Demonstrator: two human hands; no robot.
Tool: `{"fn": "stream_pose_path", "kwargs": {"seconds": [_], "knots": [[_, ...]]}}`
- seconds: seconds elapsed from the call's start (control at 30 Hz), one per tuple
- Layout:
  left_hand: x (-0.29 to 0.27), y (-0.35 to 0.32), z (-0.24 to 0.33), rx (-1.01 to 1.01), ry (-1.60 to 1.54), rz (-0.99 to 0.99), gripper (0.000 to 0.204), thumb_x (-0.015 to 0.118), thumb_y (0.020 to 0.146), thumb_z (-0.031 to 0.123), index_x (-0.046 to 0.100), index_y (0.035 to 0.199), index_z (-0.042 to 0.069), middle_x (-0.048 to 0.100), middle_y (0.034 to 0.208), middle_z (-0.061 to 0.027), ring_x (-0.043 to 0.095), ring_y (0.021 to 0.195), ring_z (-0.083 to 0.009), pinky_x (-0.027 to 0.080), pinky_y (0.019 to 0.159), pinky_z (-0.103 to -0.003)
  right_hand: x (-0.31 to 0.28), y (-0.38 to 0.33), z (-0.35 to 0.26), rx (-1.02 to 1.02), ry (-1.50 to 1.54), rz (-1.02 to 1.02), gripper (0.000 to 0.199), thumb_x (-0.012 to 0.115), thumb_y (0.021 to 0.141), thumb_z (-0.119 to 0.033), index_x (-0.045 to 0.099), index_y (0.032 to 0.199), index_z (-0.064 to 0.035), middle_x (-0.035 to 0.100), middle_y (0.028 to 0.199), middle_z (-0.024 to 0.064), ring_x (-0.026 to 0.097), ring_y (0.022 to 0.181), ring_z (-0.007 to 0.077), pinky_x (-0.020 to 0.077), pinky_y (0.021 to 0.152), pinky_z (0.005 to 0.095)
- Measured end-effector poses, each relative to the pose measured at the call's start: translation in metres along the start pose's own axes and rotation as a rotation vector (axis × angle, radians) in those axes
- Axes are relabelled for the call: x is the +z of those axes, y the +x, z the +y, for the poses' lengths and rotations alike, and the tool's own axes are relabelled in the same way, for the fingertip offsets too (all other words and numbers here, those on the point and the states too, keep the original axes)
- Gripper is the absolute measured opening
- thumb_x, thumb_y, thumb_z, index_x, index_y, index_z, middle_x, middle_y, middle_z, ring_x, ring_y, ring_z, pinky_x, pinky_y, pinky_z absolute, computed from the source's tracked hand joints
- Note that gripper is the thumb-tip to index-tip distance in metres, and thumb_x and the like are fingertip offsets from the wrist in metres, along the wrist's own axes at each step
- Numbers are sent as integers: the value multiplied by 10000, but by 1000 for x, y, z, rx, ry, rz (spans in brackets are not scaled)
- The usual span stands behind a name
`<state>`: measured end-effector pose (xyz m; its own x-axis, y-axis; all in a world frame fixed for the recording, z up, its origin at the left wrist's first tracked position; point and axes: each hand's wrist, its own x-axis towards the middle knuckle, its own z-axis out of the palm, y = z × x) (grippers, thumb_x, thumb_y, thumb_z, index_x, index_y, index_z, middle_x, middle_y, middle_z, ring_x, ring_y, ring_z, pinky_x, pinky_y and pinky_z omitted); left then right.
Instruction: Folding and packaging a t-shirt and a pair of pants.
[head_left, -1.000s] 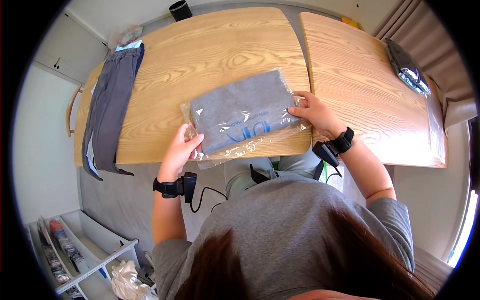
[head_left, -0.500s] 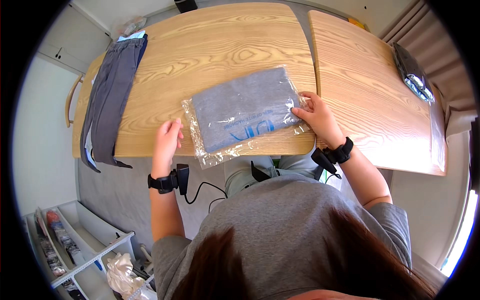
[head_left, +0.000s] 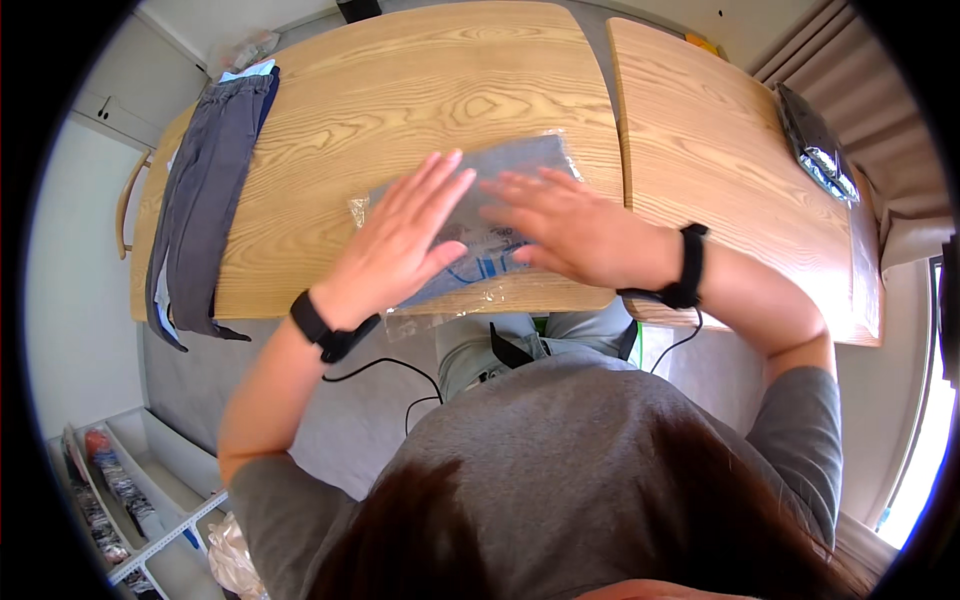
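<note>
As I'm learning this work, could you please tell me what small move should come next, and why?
Probably smooth the bag gently outward: its lower edge looks crinkled, and the left hand and right hand are spread open over it, though contact is unclear.

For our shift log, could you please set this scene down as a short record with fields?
Left hand: open, palm down
Right hand: open, blurred
Bagged grey cloth: beneath both hands; contact unclear
Surface: wooden table
Table's left end: grey trousers
Second table: dark wrapped package by its right edge
Lower left: pale divided storage unit
</note>
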<state>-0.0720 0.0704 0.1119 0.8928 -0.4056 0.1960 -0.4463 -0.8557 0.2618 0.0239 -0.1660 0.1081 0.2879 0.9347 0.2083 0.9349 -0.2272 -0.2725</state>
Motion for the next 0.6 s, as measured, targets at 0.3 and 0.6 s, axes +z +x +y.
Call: {"fn": "stream_pose_path", "kwargs": {"seconds": [0.3,0.6], "knots": [[43,14,-22,137,105,-243,722,518,854,460,265,1415,84,190,1487,-150,186,1375,-294,176,1086,-499,53,21,37,-200,-110,-257,638,377,901,-552,386,1343,-91,316,1434,128,221,1364,259,126,1104,503],[41,22,-30,81,-99,-274,730,614,798,412,324,1385,90,221,1474,-155,219,1361,-311,184,1078,-521,52,27,42,-140,71,-264,607,456,874,-528,434,1307,-103,342,1422,114,223,1364,264,124,1101,518]]}}
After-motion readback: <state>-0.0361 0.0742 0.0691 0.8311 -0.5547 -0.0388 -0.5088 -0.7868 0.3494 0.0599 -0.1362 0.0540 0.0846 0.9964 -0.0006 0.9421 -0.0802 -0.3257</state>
